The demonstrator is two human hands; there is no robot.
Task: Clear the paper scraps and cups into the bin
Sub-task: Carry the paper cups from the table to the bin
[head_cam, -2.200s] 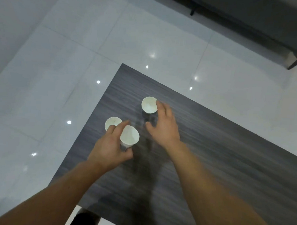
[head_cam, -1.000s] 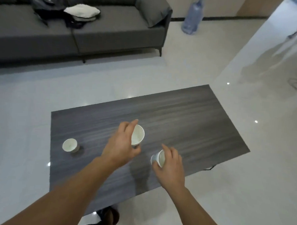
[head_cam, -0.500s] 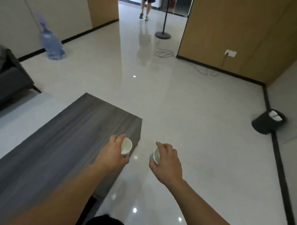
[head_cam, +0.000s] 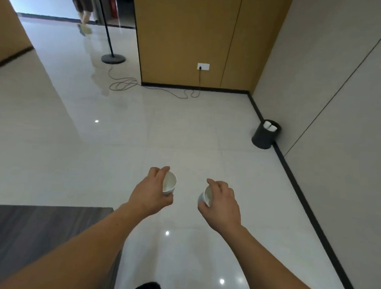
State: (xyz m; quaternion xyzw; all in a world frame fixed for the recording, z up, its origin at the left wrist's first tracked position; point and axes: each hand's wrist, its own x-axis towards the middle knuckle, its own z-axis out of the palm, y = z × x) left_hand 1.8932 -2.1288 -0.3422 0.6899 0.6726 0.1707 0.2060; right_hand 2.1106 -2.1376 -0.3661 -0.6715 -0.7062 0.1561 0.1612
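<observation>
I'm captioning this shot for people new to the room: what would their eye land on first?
First, the two hands low in the middle: the left hand holds a white cup and the right hand holds a second cup, both above the pale floor. Next comes the dark bin by the right wall, with white things in it.

Dark wood table [head_cam: 39, 231] corner lower left. Pole stand [head_cam: 113, 59] on glossy tile floor [head_cam: 142, 131]; cable [head_cam: 122, 85] coiled beside it, plugged into wall socket [head_cam: 203, 66]. Person [head_cam: 82, 6] in far doorway.
</observation>
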